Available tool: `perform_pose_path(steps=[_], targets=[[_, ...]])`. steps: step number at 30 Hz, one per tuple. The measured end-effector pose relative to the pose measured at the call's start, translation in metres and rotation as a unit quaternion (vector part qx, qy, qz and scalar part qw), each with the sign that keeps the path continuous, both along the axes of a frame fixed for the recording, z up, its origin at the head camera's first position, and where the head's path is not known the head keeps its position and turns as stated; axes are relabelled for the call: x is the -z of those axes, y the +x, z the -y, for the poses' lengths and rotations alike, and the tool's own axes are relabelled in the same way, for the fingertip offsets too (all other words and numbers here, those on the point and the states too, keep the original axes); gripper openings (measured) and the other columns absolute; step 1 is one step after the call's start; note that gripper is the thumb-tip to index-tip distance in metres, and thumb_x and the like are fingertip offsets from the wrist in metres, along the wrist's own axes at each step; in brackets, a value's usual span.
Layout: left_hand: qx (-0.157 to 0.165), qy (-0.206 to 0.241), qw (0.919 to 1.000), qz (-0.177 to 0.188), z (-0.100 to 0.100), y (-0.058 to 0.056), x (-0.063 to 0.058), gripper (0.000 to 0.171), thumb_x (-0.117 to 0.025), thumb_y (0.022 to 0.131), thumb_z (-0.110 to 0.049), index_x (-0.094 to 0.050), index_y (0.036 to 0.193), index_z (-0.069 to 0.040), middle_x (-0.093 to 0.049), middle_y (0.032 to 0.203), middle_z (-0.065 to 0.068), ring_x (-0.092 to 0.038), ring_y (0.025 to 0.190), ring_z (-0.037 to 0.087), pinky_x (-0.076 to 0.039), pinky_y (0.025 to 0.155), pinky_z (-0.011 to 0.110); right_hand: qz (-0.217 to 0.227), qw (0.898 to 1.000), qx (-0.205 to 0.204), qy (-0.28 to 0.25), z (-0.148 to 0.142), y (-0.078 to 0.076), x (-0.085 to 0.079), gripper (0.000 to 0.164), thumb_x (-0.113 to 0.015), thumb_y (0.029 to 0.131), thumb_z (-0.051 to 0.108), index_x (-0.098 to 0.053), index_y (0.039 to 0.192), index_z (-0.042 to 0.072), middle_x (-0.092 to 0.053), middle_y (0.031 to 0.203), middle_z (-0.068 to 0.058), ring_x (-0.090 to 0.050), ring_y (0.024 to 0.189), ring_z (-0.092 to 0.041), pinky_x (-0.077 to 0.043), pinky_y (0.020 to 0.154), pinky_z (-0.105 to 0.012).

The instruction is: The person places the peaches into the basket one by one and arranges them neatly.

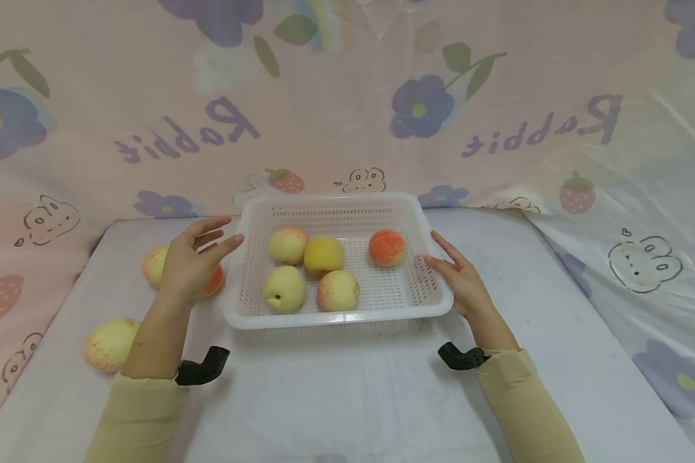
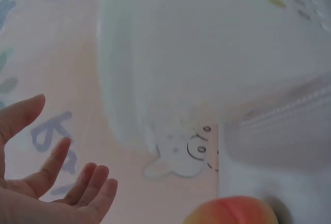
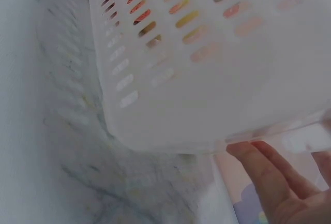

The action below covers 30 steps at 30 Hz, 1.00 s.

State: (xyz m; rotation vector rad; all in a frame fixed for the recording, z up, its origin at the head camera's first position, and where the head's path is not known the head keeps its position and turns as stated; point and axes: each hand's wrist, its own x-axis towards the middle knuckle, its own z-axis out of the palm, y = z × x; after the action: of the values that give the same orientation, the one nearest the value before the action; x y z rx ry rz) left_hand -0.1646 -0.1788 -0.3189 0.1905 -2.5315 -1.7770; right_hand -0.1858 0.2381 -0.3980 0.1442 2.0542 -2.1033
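A white plastic basket (image 1: 347, 316) with slotted walls stands between my hands. Inside it are pale yellow peaches (image 1: 285, 289), a deeper yellow round fruit (image 1: 324, 254) and an orange-red peach (image 1: 387, 248). My left hand (image 1: 188, 260) is off the basket's left rim, fingers spread and nothing in them; the left wrist view shows a gap between its fingertips and the basket wall (image 2: 217, 63). At the right side, my right hand (image 1: 463, 283) has its fingers extended, with fingertips (image 3: 240, 149) right at the basket's outer edge.
Left of the basket, a pale peach (image 1: 110, 344) lies near my left forearm. Another peach (image 1: 153, 265) and a reddish one (image 1: 213, 283) are partly hidden behind my left hand. A white cloth covers the table (image 1: 336, 392); a printed curtain (image 1: 324, 96) hangs behind.
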Motion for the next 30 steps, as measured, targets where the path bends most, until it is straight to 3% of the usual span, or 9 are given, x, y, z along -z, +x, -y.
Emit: perform_pose_path(steps=[7,11,13,17,21,25,30], targets=[[-0.040,-0.009,0.9990,0.017,0.023,0.003,0.005,0.060,-0.069,0.086,-0.043,-0.051,0.139,-0.020,-0.038,0.147,0.006,-0.039,0.133,0.024,-0.043,0.093,0.018,-0.002,1.000,0.001,-0.001,-0.001,0.000,0.000,0.066,-0.062,0.094,0.029,-0.028,0.151,0.037,-0.042,0.143,-0.022,-0.065,0.102,-0.014,-0.057,0.078,-0.036],[-0.064,-0.023,0.9976,0.014,0.033,0.004,0.010,0.057,-0.068,0.087,-0.040,-0.052,0.137,-0.018,-0.038,0.145,0.007,-0.037,0.132,0.025,-0.042,0.087,0.014,0.000,1.000,-0.001,-0.004,-0.001,0.000,0.000,0.066,-0.062,0.094,0.029,-0.028,0.150,0.037,-0.041,0.144,-0.022,-0.064,0.103,-0.015,-0.057,0.079,-0.037],[-0.073,-0.031,0.9967,0.015,0.036,0.005,0.012,0.057,-0.068,0.088,-0.038,-0.051,0.137,-0.015,-0.038,0.146,0.007,-0.037,0.132,0.026,-0.043,0.092,0.019,0.000,1.000,-0.001,-0.005,0.000,0.000,0.000,0.066,-0.061,0.095,0.028,-0.027,0.150,0.037,-0.041,0.145,-0.023,-0.064,0.104,-0.015,-0.057,0.079,-0.037],[-0.069,-0.050,0.9962,0.016,0.042,0.004,0.018,0.062,-0.068,0.088,-0.036,-0.047,0.140,-0.009,-0.034,0.151,0.011,-0.034,0.134,0.031,-0.037,0.106,0.042,0.000,1.000,0.001,-0.004,0.001,0.000,0.000,0.065,-0.061,0.095,0.028,-0.028,0.150,0.037,-0.040,0.145,-0.023,-0.064,0.105,-0.015,-0.056,0.079,-0.037],[-0.044,-0.111,0.9926,0.023,0.048,0.002,0.025,0.071,-0.067,0.088,-0.038,-0.041,0.145,-0.006,-0.027,0.154,0.021,-0.027,0.137,0.043,-0.027,0.108,0.061,-0.001,1.000,0.000,-0.006,0.000,0.000,0.000,0.065,-0.061,0.095,0.028,-0.028,0.150,0.037,-0.039,0.146,-0.023,-0.063,0.106,-0.016,-0.056,0.080,-0.037],[-0.025,-0.169,0.9850,0.029,0.051,0.000,0.031,0.075,-0.068,0.087,-0.039,-0.038,0.146,-0.004,-0.027,0.151,0.028,-0.022,0.138,0.050,-0.023,0.107,0.067,-0.003,1.000,-0.001,-0.007,0.000,0.000,0.000,0.065,-0.061,0.095,0.028,-0.028,0.150,0.037,-0.039,0.146,-0.023,-0.063,0.106,-0.016,-0.056,0.080,-0.037],[-0.026,-0.189,0.9813,0.024,0.053,-0.001,0.036,0.072,-0.068,0.088,-0.031,-0.038,0.144,0.001,-0.030,0.148,0.032,-0.023,0.137,0.051,-0.022,0.108,0.065,-0.004,1.000,-0.001,-0.006,0.000,0.000,0.000,0.065,-0.061,0.095,0.029,-0.028,0.150,0.037,-0.039,0.146,-0.023,-0.063,0.106,-0.016,-0.057,0.079,-0.036]])
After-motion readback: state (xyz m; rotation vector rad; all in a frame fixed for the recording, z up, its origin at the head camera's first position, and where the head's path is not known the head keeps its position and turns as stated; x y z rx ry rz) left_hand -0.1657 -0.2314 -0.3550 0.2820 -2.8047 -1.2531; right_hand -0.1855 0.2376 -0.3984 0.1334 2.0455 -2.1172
